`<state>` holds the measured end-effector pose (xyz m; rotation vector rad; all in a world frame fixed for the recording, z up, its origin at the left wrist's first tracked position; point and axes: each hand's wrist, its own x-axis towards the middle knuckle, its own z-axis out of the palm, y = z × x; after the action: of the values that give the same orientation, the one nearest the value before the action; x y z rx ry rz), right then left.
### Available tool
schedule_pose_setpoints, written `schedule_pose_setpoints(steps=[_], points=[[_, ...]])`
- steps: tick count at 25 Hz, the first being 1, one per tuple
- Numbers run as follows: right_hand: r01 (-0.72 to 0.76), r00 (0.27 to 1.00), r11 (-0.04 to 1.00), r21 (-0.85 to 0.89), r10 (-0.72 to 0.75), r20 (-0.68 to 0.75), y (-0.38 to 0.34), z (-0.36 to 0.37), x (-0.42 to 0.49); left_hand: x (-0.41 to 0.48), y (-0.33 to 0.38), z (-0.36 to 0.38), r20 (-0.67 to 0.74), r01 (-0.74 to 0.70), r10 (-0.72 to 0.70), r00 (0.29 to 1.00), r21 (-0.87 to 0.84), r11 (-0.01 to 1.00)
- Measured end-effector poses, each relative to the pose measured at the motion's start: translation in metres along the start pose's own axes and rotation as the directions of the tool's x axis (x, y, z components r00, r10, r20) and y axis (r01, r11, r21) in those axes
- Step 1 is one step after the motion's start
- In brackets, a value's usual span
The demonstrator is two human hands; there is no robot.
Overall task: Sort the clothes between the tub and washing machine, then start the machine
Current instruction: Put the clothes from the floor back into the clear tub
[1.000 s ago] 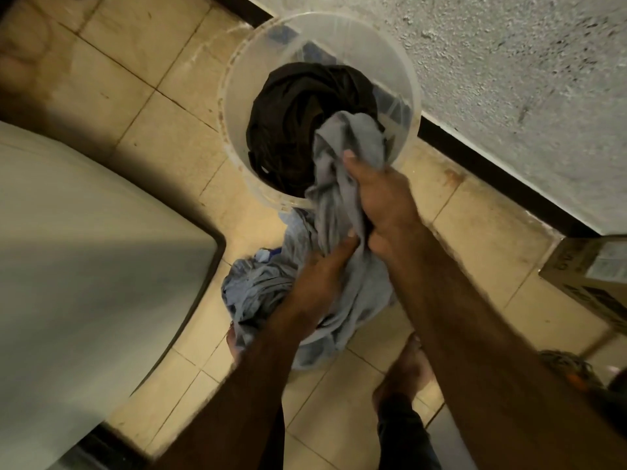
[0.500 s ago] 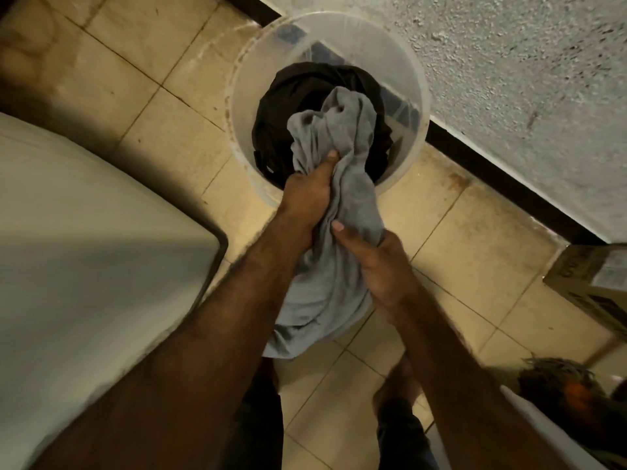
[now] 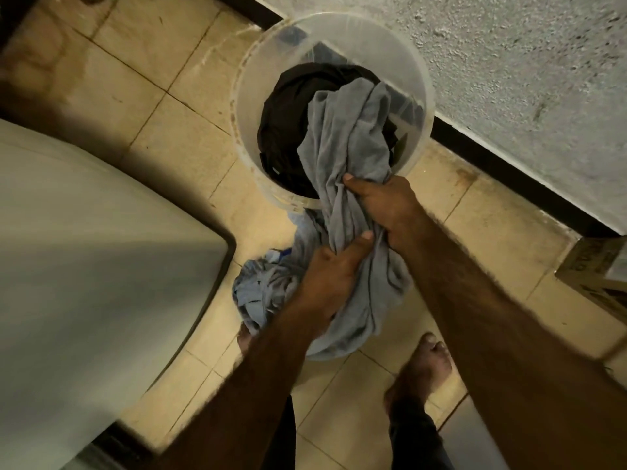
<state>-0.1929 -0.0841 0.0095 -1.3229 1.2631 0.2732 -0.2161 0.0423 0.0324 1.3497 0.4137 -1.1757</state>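
A clear tub (image 3: 339, 39) stood on the tiled floor (image 3: 135, 79) in the upper middle of the frame, against the rough wall (image 3: 509, 79). A dark garment (image 3: 285, 130) lay in it. A grey cloth (image 3: 346, 137) lay partly on that garment, ran over the tub's near rim and hung down toward the bottom of the frame.

Both hands grasped the grey cloth just below the rim. The right hand (image 3: 383, 205), near the frame's centre, had its fingers curled round a bunched fold, with one fingertip showing on top of the fabric. The left hand (image 3: 332, 276), just below and to the left, clenched the same cloth with its thumb pressed along it. The two hands were close together, nearly touching.

A bluer bunch of fabric (image 3: 254, 293) hung left of the left hand; whether it belonged to the same cloth could not be told.

The white top of the washing machine (image 3: 84, 283) filled the left side of the frame, well apart from the tub. A cardboard box (image 3: 597, 276) sat at the right edge. A bare foot (image 3: 424, 364) stood on the tiles at the lower centre.
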Motion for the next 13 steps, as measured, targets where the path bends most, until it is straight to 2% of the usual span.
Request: schedule_pose_setpoints(steps=[2, 3, 5, 7, 9, 11, 12, 13], points=[[-0.055, 0.997, 0.998, 0.039, 0.053, 0.053, 0.009, -0.008, -0.007, -0.001, 0.011, 0.005, -0.048, -0.025, 0.022, 0.999, -0.053, 0.998], [-0.068, 0.988, 0.993, 0.094, 0.054, 0.145, 0.018, -0.014, -0.013, 0.001, 0.019, 0.007, -0.075, -0.033, 0.026, 0.997, -0.095, 0.995], [-0.101, 0.94, 0.965, 0.242, 0.013, 0.342, 0.043, -0.021, -0.03, 0.011, 0.036, 0.006, -0.112, -0.071, 0.056, 0.992, -0.131, 0.989], [-0.178, 0.899, 0.887, 0.425, -0.029, 0.437, 0.065, -0.022, -0.045, 0.029, 0.05, 0.003, -0.154, -0.109, 0.095, 0.983, -0.085, 0.99], [-0.201, 0.873, 0.825, 0.528, -0.093, 0.478, 0.074, -0.022, -0.054, 0.042, 0.061, 0.001, -0.171, -0.131, 0.129, 0.977, 0.001, 0.991], [-0.104, 0.889, 0.887, 0.45, -0.12, 0.443, 0.068, -0.019, -0.061, 0.048, 0.06, -0.004, -0.168, -0.119, 0.128, 0.977, 0.06, 0.991], [-0.055, 0.902, 0.914, 0.402, -0.127, 0.412, 0.063, -0.017, -0.063, 0.052, 0.058, -0.003, -0.164, -0.108, 0.112, 0.98, 0.032, 0.994], [-0.021, 0.917, 0.927, 0.374, -0.131, 0.377, 0.059, -0.015, -0.06, 0.048, 0.051, -0.015, -0.11, -0.09, 0.082, 0.991, -0.069, 0.994]])
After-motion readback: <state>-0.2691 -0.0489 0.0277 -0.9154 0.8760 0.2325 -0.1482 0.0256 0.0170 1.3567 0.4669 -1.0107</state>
